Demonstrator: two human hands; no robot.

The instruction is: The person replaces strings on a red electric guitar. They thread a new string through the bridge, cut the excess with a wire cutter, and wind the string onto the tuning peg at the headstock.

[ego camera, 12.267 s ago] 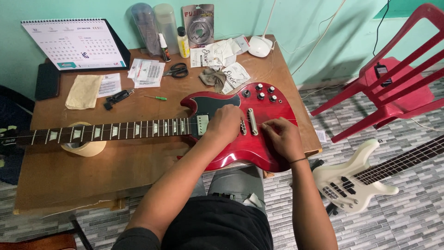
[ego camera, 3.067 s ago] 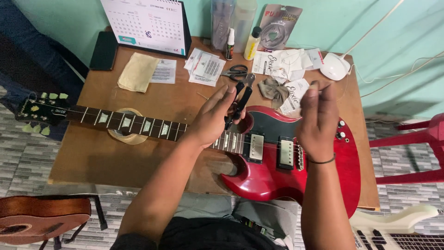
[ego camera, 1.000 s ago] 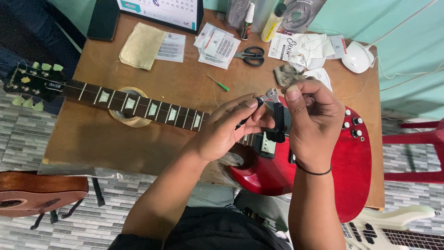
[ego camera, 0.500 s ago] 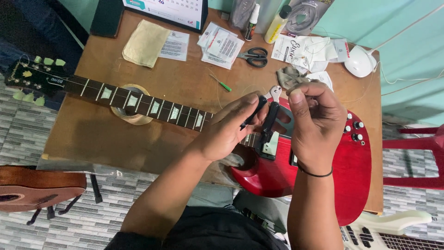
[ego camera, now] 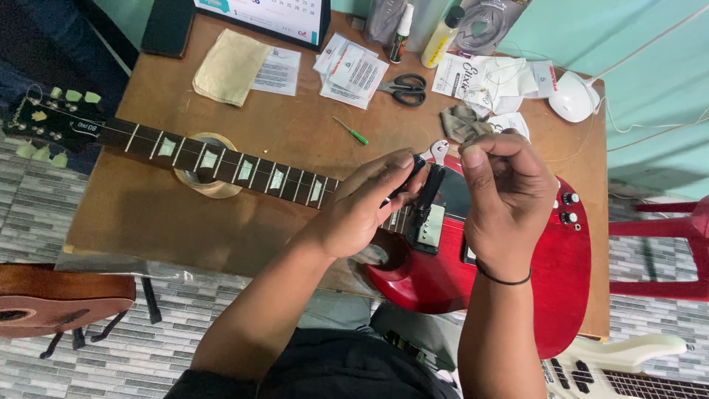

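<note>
Left hand (ego camera: pixel 362 210) pinches small black tool with silver tip (ego camera: pixel 430 185) over shiny red electric guitar (ego camera: pixel 546 273). Right hand (ego camera: pixel 506 199) fingers squeezed together, contents hidden.

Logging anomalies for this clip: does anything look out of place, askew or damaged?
Nothing looks damaged or spilled. Only oddity: opened string packets lie strewn untidily at the table's far edge, beside the scissors.

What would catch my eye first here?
A glossy red electric guitar lies across the brown wooden table, its dark neck running left. Above its body, the left hand holds a slim black tool while the right hand pinches beside it.
</note>
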